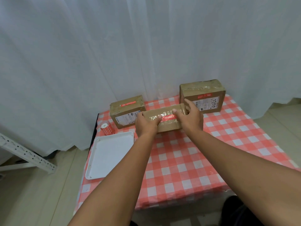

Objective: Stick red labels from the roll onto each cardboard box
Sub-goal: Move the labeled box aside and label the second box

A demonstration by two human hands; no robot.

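Three taped cardboard boxes sit at the far side of the table. My left hand (146,123) and my right hand (190,115) grip the two ends of the middle box (167,123), which carries a red label (168,117) on its top. My thumbs lie on its top face. The left box (127,110) and the right box (202,96) each show a red label on top and a white shipping label on the front. The roll of red labels (107,128) stands at the table's left edge, beside the left box.
A white tray (109,154) lies on the left of the red-and-white checked tablecloth (187,160). A white curtain hangs right behind the boxes. A white metal shelf bracket (24,154) stands on the floor to the left.
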